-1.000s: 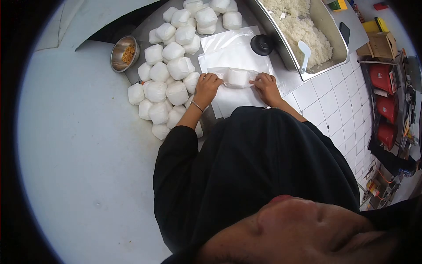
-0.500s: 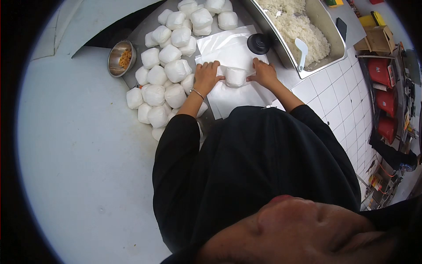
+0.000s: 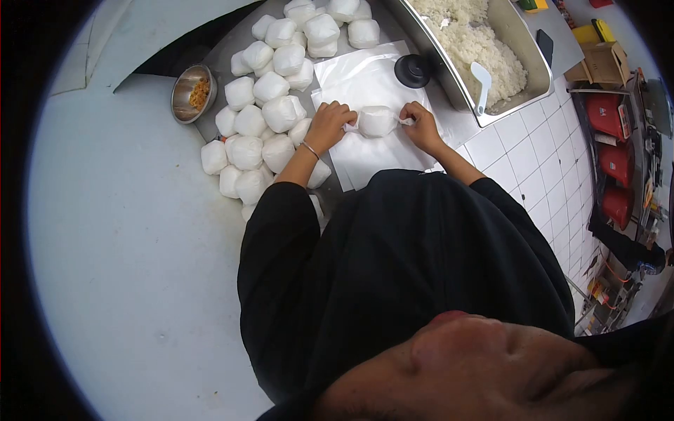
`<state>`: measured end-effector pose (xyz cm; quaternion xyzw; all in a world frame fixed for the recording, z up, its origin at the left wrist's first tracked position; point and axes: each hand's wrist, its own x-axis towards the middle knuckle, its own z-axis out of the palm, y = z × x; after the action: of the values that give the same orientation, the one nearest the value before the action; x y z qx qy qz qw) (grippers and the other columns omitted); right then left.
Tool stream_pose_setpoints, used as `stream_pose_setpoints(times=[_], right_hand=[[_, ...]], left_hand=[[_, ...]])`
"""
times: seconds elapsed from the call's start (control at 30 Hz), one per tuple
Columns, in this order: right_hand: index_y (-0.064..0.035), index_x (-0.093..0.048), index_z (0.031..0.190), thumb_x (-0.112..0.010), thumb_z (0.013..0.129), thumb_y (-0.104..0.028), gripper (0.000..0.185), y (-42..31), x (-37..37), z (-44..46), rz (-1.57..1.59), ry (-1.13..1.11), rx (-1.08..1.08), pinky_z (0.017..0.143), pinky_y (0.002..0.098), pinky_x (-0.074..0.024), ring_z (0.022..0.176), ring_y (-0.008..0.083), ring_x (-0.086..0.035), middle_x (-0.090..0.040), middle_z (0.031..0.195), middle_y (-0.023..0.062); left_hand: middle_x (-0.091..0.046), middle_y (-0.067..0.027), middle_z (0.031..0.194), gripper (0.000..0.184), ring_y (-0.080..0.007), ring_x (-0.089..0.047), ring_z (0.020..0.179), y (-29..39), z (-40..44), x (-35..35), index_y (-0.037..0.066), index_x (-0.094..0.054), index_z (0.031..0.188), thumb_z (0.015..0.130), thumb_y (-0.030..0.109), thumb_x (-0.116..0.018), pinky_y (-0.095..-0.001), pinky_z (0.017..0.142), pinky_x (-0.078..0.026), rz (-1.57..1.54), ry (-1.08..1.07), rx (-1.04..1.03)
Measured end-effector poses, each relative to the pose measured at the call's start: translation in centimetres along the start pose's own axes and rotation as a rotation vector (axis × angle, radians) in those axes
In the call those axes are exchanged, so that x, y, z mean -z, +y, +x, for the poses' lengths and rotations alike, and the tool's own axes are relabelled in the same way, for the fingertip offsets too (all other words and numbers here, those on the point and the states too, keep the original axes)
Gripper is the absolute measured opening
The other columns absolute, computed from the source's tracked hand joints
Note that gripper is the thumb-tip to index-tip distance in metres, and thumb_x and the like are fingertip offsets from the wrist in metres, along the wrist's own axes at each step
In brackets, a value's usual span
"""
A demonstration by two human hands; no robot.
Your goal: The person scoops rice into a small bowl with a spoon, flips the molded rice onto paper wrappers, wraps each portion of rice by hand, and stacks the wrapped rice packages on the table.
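Observation:
A white paper-wrapped packet (image 3: pixel 377 121) lies on a stack of white paper sheets (image 3: pixel 361 158), its two ends drawn out to the sides. My left hand (image 3: pixel 331 125) is closed on the packet's left paper end. On the other side, my right hand (image 3: pixel 420 126) pinches the twisted right end. What the packet holds is hidden by the paper. Just beyond my right hand, a round black mould or lid (image 3: pixel 413 71) rests on the sheets' edge. Many similar wrapped packets (image 3: pixel 283 114) are piled to the left of the sheets.
A deep metal tray (image 3: pixel 516 105) of cooked rice (image 3: pixel 484 59) stands at the upper right, with a pale rice paddle (image 3: pixel 482 85) in it. At the left sits a metal bowl (image 3: pixel 177 96) of orange-brown filling (image 3: pixel 200 92). Red containers (image 3: pixel 616 163) stand on the far right.
My hands have gone from folding the paper at the packet's sides to gripping its ends. The right end is now twisted, and the packet's body looks rounder.

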<state>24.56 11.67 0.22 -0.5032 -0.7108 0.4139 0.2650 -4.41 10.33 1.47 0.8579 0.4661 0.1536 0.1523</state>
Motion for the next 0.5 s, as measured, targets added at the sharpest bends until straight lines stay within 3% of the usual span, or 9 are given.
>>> stream_pose_setpoints(times=[0.07,0.17,0.37,0.5], right_hand=[[-0.0053,-0.06,0.087,-0.067,0.07,0.007,0.021,0.2,0.1,-0.6,-0.03,-0.008,0.156,0.081,0.0357,-0.0485,0.092,0.0302,-0.06,-0.057,0.091,0.0093],[-0.0064,-0.06,0.086,-0.064,0.07,0.008,0.021,0.1,0.5,-0.9,-0.241,-0.066,0.373,0.081,0.0365,-0.0481,0.095,0.0291,-0.058,-0.055,0.093,0.009],[-0.0076,-0.064,0.099,-0.065,0.072,-0.003,0.028,0.6,0.8,-1.2,-0.542,-0.113,0.658,0.084,0.0379,-0.0468,0.098,0.0272,-0.057,-0.059,0.1,0.0088],[-0.0064,-0.066,0.111,-0.068,0.076,-0.008,0.035,0.6,1.3,-1.9,-0.621,-0.133,0.699,0.085,0.0377,-0.0466,0.098,0.0268,-0.057,-0.06,0.103,0.0084]], left_hand=[[-0.06,0.0022,0.085,0.023,-0.0185,-0.058,0.087,0.3,-0.7,0.0,0.019,-0.065,0.085,0.07,0.001,-0.066,-0.0345,0.079,-0.041,-0.002,0.056,-0.062],[-0.059,0.0024,0.087,0.02,-0.0179,-0.058,0.088,0.4,-1.3,-0.3,0.018,-0.065,0.085,0.072,0.003,-0.066,-0.034,0.079,-0.043,0.079,0.099,-0.13],[-0.063,-0.0002,0.096,0.015,-0.0195,-0.059,0.095,0.2,-2.1,-1.0,0.015,-0.067,0.085,0.074,0.004,-0.065,-0.0344,0.081,-0.045,0.064,0.115,-0.243],[-0.06,0.0012,0.091,0.007,-0.0184,-0.058,0.091,0.5,-2.0,-1.1,0.015,-0.066,0.079,0.073,0.013,-0.069,-0.0348,0.079,-0.043,0.066,0.159,-0.215]])
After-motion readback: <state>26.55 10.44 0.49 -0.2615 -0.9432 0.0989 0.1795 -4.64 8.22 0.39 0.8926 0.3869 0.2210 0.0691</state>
